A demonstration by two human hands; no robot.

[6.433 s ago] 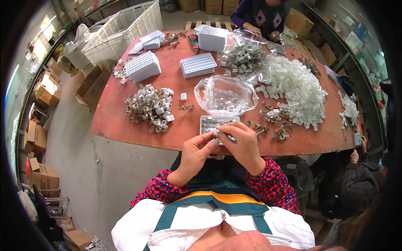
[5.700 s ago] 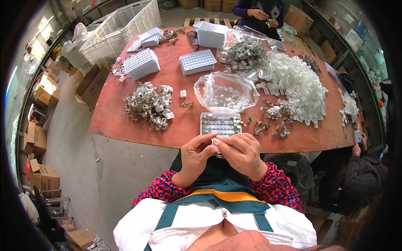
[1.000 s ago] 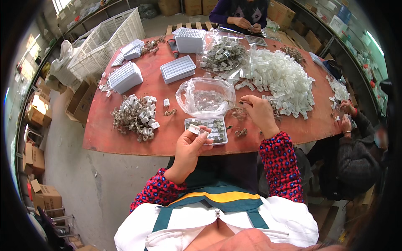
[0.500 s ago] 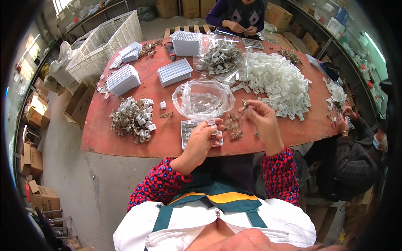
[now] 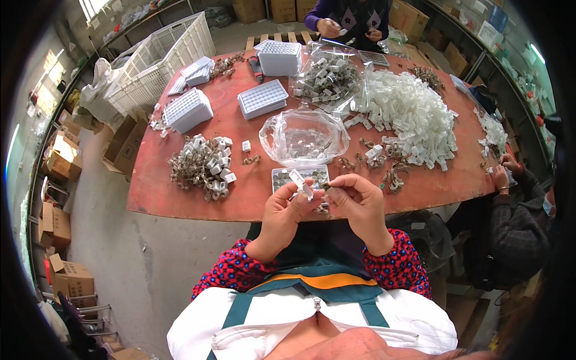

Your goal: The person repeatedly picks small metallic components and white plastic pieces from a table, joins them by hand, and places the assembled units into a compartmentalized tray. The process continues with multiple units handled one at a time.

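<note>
Between the thumb and fingers of my left hand [image 5: 281,217] is a small white plastic case [image 5: 298,179], which looks hinged open. My right hand [image 5: 362,210] is closed in a pinch right beside it, on something small and dark that I cannot make out. Just beyond my fingers lies a white tray [image 5: 275,175] holding round, coin-like metal discs. Behind that tray stands a clear plastic bag [image 5: 270,135] with more small pieces in it. A few coiled brown leads [image 5: 393,175] with white cases lie to the right of the bag.
On the red table [image 5: 240,192], a heap of white cases with brown leads [image 5: 204,168] lies left. Stacked white trays [image 5: 263,99] stand further back. A large pile of translucent white pieces [image 5: 414,117] fills the right side. Co-workers sit opposite [image 5: 351,21] and at right [image 5: 510,222].
My right hand has moved left and toward me, from beside the plastic bag to my left hand. The view has shifted slightly. The co-worker opposite has raised a hand.
</note>
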